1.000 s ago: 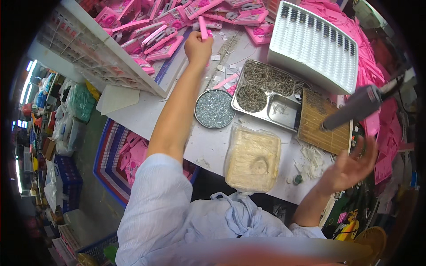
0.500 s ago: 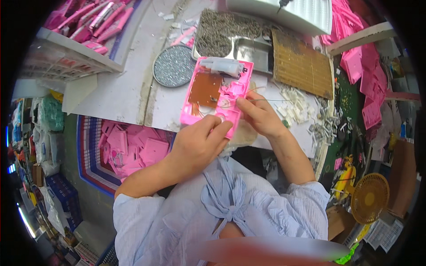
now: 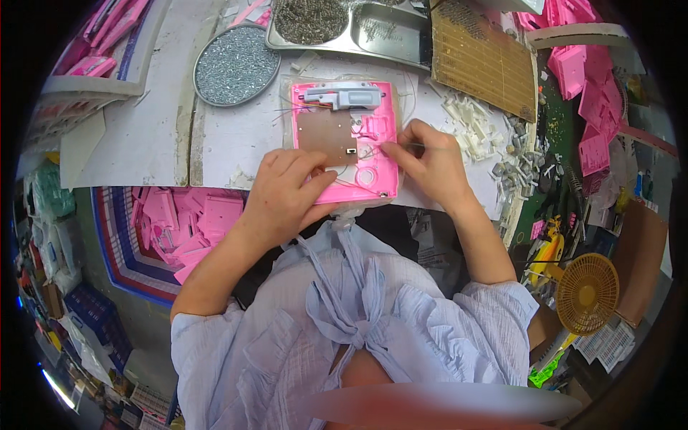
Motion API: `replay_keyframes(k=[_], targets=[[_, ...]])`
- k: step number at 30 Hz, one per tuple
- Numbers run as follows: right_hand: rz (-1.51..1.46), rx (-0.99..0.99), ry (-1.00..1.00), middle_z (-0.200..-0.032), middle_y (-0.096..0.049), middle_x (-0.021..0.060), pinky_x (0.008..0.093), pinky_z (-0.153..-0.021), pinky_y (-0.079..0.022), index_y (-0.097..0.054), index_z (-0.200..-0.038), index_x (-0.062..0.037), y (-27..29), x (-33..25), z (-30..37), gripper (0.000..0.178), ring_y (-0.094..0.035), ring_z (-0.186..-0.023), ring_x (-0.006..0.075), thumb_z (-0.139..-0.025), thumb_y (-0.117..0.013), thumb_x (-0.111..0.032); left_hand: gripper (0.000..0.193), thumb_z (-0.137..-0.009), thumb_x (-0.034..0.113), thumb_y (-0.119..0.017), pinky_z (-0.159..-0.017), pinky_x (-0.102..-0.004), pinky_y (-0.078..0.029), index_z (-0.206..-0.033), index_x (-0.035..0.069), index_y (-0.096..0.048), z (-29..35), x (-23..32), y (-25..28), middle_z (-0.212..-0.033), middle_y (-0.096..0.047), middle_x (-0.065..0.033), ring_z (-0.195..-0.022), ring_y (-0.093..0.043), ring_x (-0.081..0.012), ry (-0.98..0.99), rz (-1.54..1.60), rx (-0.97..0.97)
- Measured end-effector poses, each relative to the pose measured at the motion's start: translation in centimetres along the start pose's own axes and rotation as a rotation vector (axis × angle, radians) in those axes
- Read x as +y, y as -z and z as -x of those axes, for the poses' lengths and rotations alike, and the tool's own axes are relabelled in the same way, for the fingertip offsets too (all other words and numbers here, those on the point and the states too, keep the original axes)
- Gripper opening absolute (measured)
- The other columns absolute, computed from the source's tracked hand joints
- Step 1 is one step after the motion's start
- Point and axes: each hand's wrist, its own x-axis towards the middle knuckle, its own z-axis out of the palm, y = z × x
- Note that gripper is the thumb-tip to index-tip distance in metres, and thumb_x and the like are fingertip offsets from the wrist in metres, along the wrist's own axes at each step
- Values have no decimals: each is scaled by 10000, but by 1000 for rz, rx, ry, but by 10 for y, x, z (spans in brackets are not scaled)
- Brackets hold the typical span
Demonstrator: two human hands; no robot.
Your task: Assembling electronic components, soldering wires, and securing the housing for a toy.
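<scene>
A pink plastic casing (image 3: 387, 118) lies in front of me on a pad wrapped in clear plastic. Across its far end runs a grey mechanism (image 3: 344, 95). A brown circuit board (image 3: 326, 136) sits at the left inside, with loose wires about it. My left hand (image 3: 283, 190) is closed over the near left edge of the casing, thumb and fingers by the board's near edge. At the casing's right side, my right hand (image 3: 430, 161) pinches a thin wire (image 3: 369, 152); part of it is hidden by the fingers.
Beyond the casing stand a round tray of small metal pieces (image 3: 236, 66) and a steel compartment tray (image 3: 390, 32). Corrugated cardboard (image 3: 484, 61) and small white parts (image 3: 469, 125) lie to the right. A blue-and-red basket (image 3: 118, 244) of pink parts stands low left; a fan (image 3: 588, 294) is at right.
The casing has gone from tilted in my hands to lying flat on the wrapped pad. My left hand has shifted to its near left edge. The view has moved too.
</scene>
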Motion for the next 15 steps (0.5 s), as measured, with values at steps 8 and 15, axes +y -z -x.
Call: replay_keyframes(k=[8, 15], targets=[[-624, -1, -314, -553, -493, -87, 229, -473, -295, -676, -951, -23, 5, 20, -35, 203, -423, -501, 5, -948, -745, -214, 479, -678, 300, -867, -939, -433, -423, -1083, 92, -715, -12, -10, 8, -1135, -615, -81, -1041, -586, -293, -42, 26, -126], [-444, -267, 289, -811, -668, 45, 320, -676, -499, -732, -914, -55, 20, -11, 34, 70, -611, -712, 177, -878, -761, -109, 423, -775, 296, -797, -910, -436, -425, -1113, 70, -680, -23, 35, -3, -1054, -615, -81, -980, -596, -265, 58, 141, 18]])
